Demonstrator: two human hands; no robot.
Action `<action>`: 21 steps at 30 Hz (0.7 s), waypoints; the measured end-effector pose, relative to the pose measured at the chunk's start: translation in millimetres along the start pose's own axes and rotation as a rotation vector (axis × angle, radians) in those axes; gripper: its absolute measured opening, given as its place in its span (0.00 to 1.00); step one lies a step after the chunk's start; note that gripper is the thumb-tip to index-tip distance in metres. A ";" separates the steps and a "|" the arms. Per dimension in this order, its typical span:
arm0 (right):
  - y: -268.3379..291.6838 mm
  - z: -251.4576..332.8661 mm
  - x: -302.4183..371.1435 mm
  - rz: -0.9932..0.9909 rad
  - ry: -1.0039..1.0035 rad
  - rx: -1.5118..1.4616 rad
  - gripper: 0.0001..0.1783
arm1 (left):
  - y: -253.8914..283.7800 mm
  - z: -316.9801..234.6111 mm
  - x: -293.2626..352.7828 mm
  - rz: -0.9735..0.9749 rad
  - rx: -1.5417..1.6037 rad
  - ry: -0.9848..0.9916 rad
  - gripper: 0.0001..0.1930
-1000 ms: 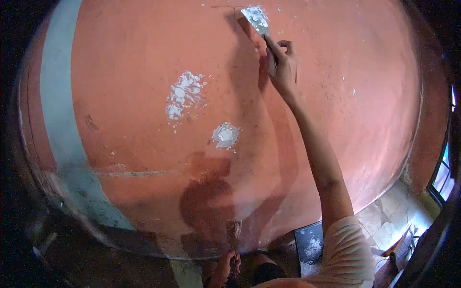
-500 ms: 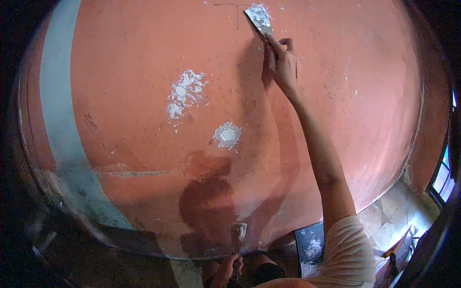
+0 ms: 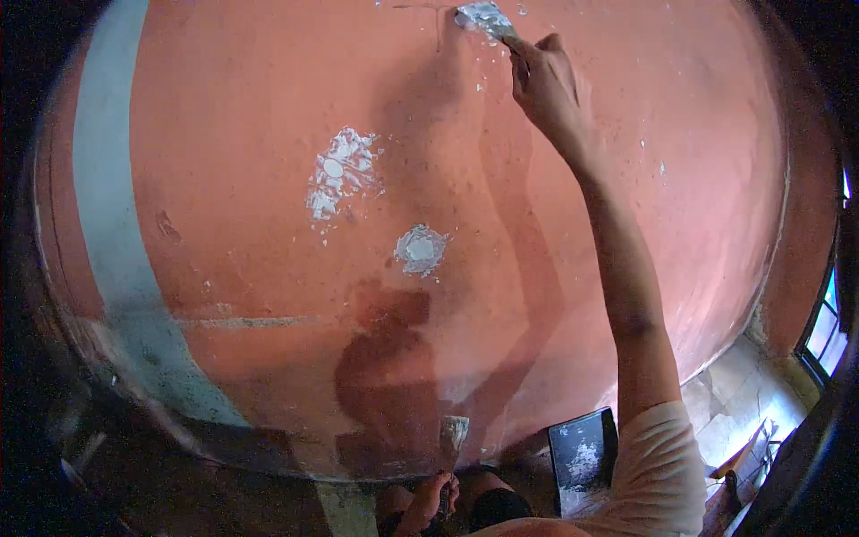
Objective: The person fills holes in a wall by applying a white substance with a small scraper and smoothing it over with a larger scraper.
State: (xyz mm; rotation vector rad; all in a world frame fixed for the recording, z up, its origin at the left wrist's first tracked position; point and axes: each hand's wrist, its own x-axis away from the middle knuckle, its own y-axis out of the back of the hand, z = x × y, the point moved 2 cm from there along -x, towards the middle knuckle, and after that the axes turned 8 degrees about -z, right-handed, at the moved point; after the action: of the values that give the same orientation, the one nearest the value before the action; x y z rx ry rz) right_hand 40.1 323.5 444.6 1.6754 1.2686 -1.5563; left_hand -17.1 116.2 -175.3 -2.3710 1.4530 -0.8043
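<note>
My right hand (image 3: 548, 80) is raised high against the orange wall (image 3: 268, 224), fingers closed on a putty knife (image 3: 488, 20). White filler covers much of its blade, which lies at the wall near a thin dark crack (image 3: 438, 27). Low in front of my body, my left hand (image 3: 437, 494) grips a second putty knife (image 3: 455, 434), its blade pointing up and smeared with residue. Left of the middle, a large rough filler patch (image 3: 343, 174) sticks to the wall. Below it and to the right is a smaller round patch (image 3: 420, 251).
A dark tray (image 3: 564, 447) smeared with white filler stands low beside my right upper arm. A grey-green stripe (image 3: 107, 179) runs down the wall's left side. At right are a window (image 3: 825, 331) and a pale tiled floor (image 3: 729, 385) with assorted items on it.
My right hand has shifted right and slightly upward, turning the putty knife to a flatter slant. The left hand and its knife have moved slightly right.
</note>
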 end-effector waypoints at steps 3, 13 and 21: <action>0.3 3.4 -16.5 0.082 0.055 0.116 0.12 | 5.7 11.0 -7.3 0.087 -0.002 -0.080 0.19; 29.0 -3.4 -14.8 0.327 0.269 0.215 0.14 | -18.9 -4.7 7.6 0.044 -0.111 -0.127 0.19; 27.2 5.4 -58.4 0.226 0.257 0.008 0.13 | -31.1 -16.1 17.3 0.082 -0.104 -0.086 0.19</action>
State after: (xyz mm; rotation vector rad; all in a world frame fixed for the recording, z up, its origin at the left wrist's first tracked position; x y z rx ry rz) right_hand 67.3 290.9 493.4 1.9972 1.1471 -1.2461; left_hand 2.9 116.9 -141.7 -2.3709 1.5810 -0.6136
